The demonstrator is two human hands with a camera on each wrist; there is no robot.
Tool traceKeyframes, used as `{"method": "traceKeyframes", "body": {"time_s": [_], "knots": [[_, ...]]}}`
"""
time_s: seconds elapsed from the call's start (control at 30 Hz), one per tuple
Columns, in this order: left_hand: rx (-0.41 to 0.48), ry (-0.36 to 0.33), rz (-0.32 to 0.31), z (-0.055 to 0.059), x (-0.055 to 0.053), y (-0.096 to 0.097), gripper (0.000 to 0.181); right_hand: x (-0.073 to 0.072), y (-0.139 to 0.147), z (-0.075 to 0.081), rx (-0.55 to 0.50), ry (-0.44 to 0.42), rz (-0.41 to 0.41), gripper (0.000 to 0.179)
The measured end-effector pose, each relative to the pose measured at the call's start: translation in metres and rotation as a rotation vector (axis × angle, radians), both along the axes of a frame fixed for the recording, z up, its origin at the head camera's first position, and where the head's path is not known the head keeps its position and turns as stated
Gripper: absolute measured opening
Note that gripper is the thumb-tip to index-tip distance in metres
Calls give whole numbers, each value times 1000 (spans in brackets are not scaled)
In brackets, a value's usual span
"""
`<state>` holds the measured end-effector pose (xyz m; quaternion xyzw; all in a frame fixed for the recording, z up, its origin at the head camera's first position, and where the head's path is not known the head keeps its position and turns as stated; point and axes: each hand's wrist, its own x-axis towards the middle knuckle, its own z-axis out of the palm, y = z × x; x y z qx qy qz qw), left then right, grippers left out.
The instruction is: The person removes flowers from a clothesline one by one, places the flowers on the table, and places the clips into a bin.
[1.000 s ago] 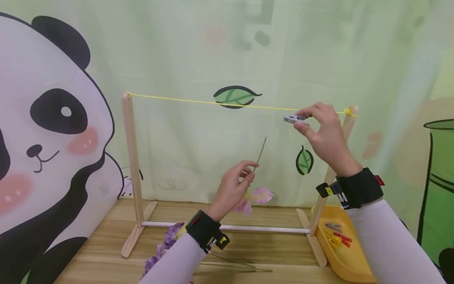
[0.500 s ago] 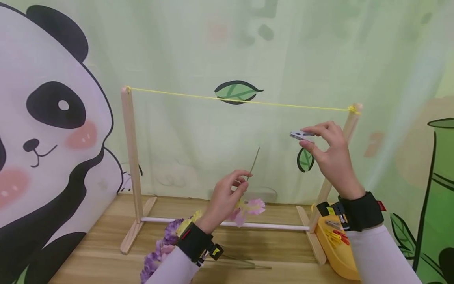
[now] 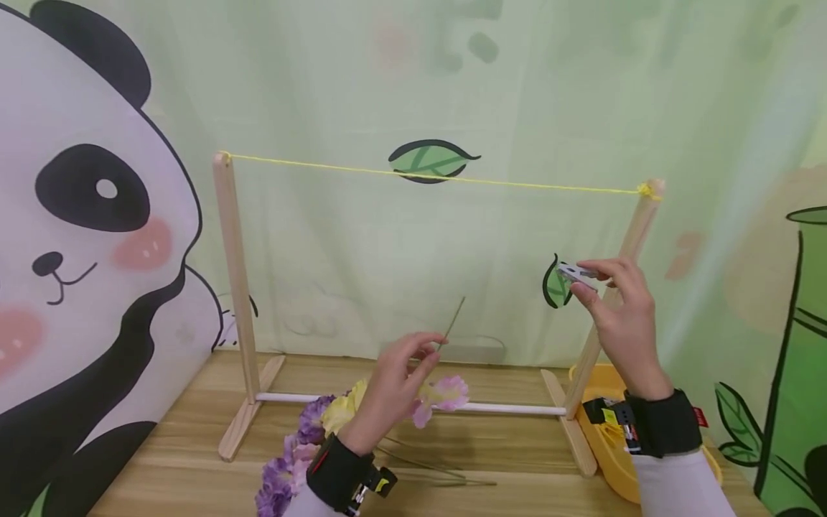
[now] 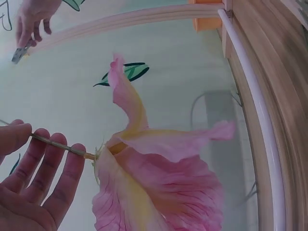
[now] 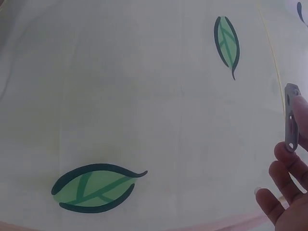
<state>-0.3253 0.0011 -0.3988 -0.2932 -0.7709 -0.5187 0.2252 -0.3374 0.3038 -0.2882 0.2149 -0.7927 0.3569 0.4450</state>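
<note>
My left hand (image 3: 394, 384) pinches the thin stem of a pink artificial flower (image 3: 446, 398) between thumb and fingers. The bloom hangs below the hand and the stem's free end points up. In the left wrist view, the pink and yellow petals (image 4: 168, 178) show close up, with the stem lying across the fingers. My right hand (image 3: 627, 316) pinches a grey clothespin (image 3: 577, 275) by its handle ends. The clothespin is below the yellow string (image 3: 517, 184) and apart from it. In the right wrist view, the clothespin (image 5: 291, 118) appears at the right edge.
A wooden frame (image 3: 235, 287) holds the string between two posts, with a white rod (image 3: 517, 409) low down. Purple and yellow flowers (image 3: 310, 424) lie on the wooden table (image 3: 174, 467) beside the left forearm. Behind the right wrist sits a yellow tray (image 3: 614, 474).
My right hand has come down from the string with the clothespin, moving slightly right. The left hand has lowered and shifted left with the flower. The head view has tilted slightly.
</note>
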Motion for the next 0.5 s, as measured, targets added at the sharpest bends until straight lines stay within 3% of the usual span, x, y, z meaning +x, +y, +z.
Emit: {"method": "traceKeyframes", "body": {"time_s": [0.3, 0.5], "knots": [[-39, -28, -15, -4, 14, -3, 29, 4, 26, -13, -105, 15, -29, 35], [-152, 1, -44, -2, 19, -4, 26, 17, 37, -17, -185, 54, -32, 29]]}}
